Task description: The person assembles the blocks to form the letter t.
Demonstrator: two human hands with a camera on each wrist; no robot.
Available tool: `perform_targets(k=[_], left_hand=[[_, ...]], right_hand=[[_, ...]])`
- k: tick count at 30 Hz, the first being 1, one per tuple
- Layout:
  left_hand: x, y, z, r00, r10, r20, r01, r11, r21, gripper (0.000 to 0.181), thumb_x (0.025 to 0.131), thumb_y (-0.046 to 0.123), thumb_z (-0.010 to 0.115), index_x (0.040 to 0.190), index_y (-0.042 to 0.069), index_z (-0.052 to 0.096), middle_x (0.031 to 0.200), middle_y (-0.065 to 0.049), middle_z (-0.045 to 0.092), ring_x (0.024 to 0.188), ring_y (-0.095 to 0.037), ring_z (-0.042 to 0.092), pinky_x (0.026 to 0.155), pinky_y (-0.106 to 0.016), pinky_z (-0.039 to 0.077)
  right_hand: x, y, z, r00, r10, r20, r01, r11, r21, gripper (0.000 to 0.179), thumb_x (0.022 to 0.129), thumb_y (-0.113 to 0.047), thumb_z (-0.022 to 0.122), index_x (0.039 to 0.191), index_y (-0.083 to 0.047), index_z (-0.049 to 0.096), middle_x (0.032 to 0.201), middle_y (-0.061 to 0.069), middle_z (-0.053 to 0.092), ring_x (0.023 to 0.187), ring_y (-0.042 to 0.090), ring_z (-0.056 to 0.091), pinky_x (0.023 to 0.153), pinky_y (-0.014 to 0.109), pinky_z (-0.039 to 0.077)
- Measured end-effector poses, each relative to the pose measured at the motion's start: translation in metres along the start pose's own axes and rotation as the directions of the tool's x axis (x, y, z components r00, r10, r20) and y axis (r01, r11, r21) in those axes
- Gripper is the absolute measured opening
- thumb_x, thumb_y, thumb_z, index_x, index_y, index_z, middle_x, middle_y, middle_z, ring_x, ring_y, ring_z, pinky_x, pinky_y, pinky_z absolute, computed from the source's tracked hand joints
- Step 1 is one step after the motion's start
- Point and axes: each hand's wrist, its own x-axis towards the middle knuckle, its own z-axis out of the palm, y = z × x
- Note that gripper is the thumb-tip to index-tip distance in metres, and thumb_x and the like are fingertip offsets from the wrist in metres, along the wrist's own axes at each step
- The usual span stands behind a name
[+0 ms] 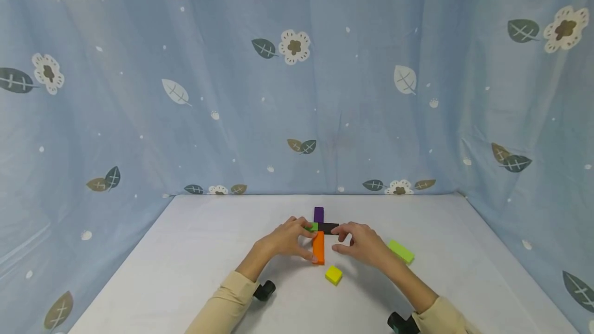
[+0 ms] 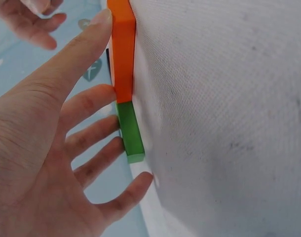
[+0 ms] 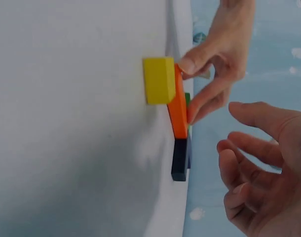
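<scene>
An orange block (image 1: pixel 318 248) lies lengthwise on the white table, and my left hand (image 1: pixel 290 238) touches it with thumb and index finger. In the left wrist view, the thumb tip is near one end and the other fingers spread along a green block (image 2: pixel 131 129) that adjoins it. A black block (image 1: pixel 327 228) sits beside the green one across the orange block's far end. Beyond them a purple block (image 1: pixel 318 214) points away. My right hand (image 1: pixel 364 244) hovers just right of the black block, fingers loosely bent, holding nothing.
A yellow block (image 1: pixel 333 275) rests on the table (image 1: pixel 185 272) nearer to me. Right of my right hand a light green block (image 1: pixel 401 251) lies at an angle, partly behind the wrist. A blue patterned curtain (image 1: pixel 352 117) hangs behind the table and along its sides.
</scene>
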Motion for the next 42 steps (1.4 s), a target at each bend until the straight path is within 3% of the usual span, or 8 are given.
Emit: perform_targets(k=[14,27,35,42], left_hand=[[-0.004,0.0,-0.001,1.0,-0.011,0.005,0.011,1.0,-0.001,0.071,0.07,0.06,0.08,0.129,0.023,0.066,0.137,0.0,0.055,0.123,-0.023,0.046,0.102,-0.049,0.046],[-0.002,-0.002,0.001,1.0,0.006,-0.006,-0.006,1.0,0.0,0.07,0.069,0.062,0.079,0.128,0.026,0.066,0.136,0.002,0.055,0.128,-0.028,0.046,0.103,-0.051,0.045],[-0.002,-0.002,0.003,1.0,-0.008,-0.005,0.008,1.0,-0.005,0.071,0.068,0.063,0.08,0.128,0.026,0.067,0.136,0.004,0.055,0.123,-0.021,0.046,0.1,-0.046,0.047],[-0.005,0.001,0.001,1.0,-0.009,-0.005,0.009,1.0,-0.004,0.07,0.069,0.06,0.081,0.128,0.025,0.067,0.136,0.003,0.055,0.128,-0.026,0.046,0.103,-0.051,0.045]], right_hand=[[-0.026,-0.009,0.01,0.987,0.119,0.106,-0.121,0.993,0.009,0.031,0.08,-0.032,0.08,0.102,-0.011,0.072,0.082,-0.007,0.065,0.066,0.011,0.05,0.058,0.022,0.042],[-0.032,-0.012,0.017,0.97,0.152,0.189,-0.142,0.988,-0.067,0.035,0.074,-0.035,0.084,0.099,-0.012,0.073,0.08,-0.007,0.065,0.071,0.01,0.052,0.064,0.025,0.045],[-0.034,-0.013,0.019,0.962,0.164,0.217,-0.158,0.986,-0.047,0.034,0.072,-0.032,0.086,0.096,-0.012,0.073,0.077,-0.006,0.065,0.068,0.011,0.052,0.062,0.026,0.044],[-0.034,-0.013,0.02,0.964,0.157,0.214,-0.149,0.987,-0.056,0.03,0.073,-0.031,0.086,0.093,-0.013,0.073,0.074,-0.009,0.063,0.067,0.01,0.05,0.061,0.025,0.042]])
